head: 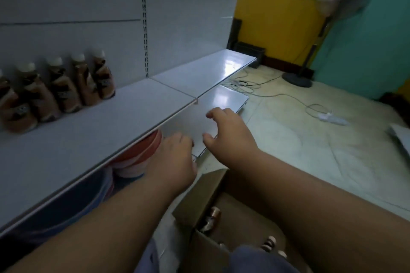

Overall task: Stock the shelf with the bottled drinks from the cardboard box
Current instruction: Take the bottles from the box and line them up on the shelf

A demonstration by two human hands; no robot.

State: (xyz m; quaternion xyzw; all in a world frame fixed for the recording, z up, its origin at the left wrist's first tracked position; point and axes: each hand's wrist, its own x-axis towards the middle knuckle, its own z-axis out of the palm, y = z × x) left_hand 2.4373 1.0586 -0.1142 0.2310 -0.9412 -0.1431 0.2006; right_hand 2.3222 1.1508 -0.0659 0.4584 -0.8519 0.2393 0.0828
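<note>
Several brown bottled drinks (66,86) with white caps stand in a row at the back left of the white shelf (124,113). The open cardboard box (199,201) sits on the floor at the bottom centre, with a few bottles (211,217) lying inside it. My left hand (175,157) hangs just off the shelf's front edge, fingers loosely curled, holding nothing. My right hand (230,133) hovers beside it over the lower shelf (224,97), fingers spread and empty. Both hands are above the far end of the box.
Under the shelf sits a red-and-white container (137,155). A standing fan (310,51) is at the back right, and a white cable with a power strip (330,117) runs across the floor. The yellow wall (277,29) and teal wall (372,51) close the far side.
</note>
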